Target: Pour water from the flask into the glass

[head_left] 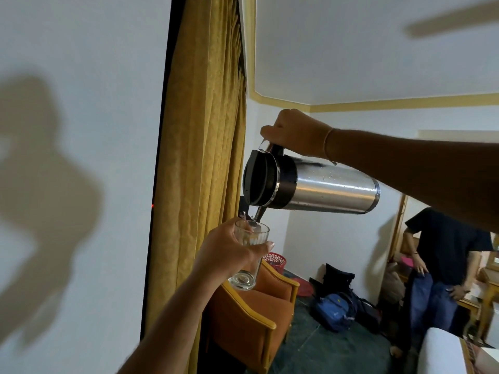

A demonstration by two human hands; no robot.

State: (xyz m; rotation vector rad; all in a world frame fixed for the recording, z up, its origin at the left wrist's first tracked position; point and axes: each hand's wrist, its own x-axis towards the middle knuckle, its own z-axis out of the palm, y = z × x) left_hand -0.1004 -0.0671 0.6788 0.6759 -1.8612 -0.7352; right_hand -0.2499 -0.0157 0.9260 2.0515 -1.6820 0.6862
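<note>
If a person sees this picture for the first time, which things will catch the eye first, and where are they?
The steel flask in the centre, tipped almost level by the right hand on its handle, draws the eye first. Water runs from its spout into the glass just below, gripped by the left hand. Next comes the tall yellow curtain behind them, left of centre.

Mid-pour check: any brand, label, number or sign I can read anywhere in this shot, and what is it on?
No readable text anywhere.
flask: plain steel body and black lid, no marking.
glass: clear, unmarked.
blue backpack: a small yellow mark, too small to read.
Walls, curtain and chair: no signs.
</note>
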